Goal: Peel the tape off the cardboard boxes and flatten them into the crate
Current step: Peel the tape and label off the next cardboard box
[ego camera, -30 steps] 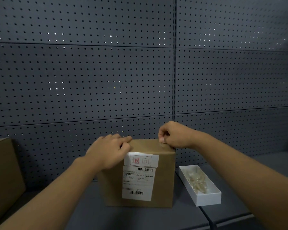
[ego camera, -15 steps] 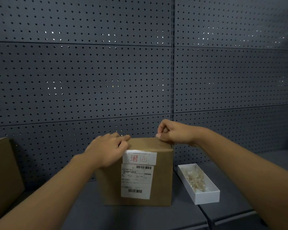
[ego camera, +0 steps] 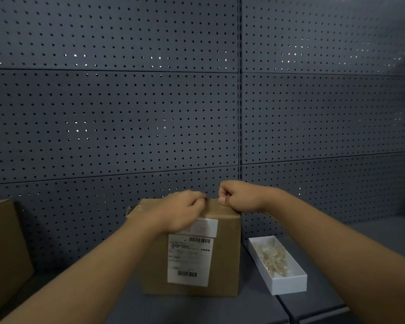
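Working the tape loose at the top of the cardboard box is the step in hand, and we judge it barely begun: the flaps look closed. The box stands upright on the dark worktop, at about 6 o'clock from the frame's middle, its labelled face toward us.

Our right hand sits at the box's top right corner, fingers curled tight with thumb against forefinger, as if pinching a tape end; the tape itself is too small and pale for us to see. Our left hand lies over the top front edge, fingers bent down onto the cardboard, blurred, holding nothing we can make out, pressing the box steady.

To do this well, we keep the left hand bearing down so the box does not lift or slide, and we draw the tape back low and slow along the seam, not straight up, so it comes off in 1 strip without tearing the cardboard skin.

At 3 o'clock from the box, near but apart, lies a white tray holding crumpled clear scraps. At 9 o'clock stands 1 more brown box.
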